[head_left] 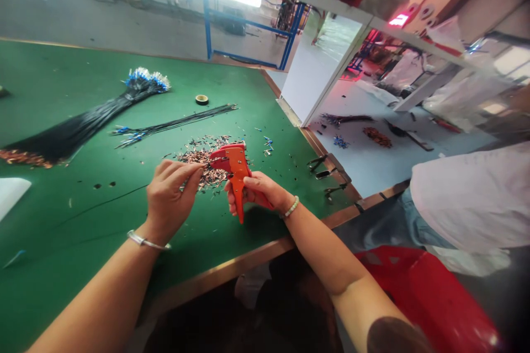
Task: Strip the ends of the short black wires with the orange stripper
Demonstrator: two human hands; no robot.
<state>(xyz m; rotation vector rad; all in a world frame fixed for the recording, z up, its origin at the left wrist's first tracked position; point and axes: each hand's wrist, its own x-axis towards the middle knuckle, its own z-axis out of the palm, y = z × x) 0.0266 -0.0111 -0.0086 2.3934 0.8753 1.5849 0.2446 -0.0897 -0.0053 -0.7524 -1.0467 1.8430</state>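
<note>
My right hand [259, 190] is wrapped round the handles of a red-orange wire stripper [237, 168], its jaws facing left. Between the fingertips of my left hand [171, 190] is pinched a thin black wire [120, 196], whose tail trails left over the green tabletop. The wire's end meets the stripper's jaws; I cannot tell how far in it sits. Under and behind the tool lies a heap of short copper-coloured and black scraps [213, 176]. Beyond it rests a small bundle of black wires [178, 122] with blue ends.
A thick bundle of black wires [83, 126] with blue tips lies at the left. A tape roll [201, 100] sits near the middle of the green table [248, 85]. Clamp-like metal tools [327, 170] are by the right edge. A person in a white top [476, 193] is at right.
</note>
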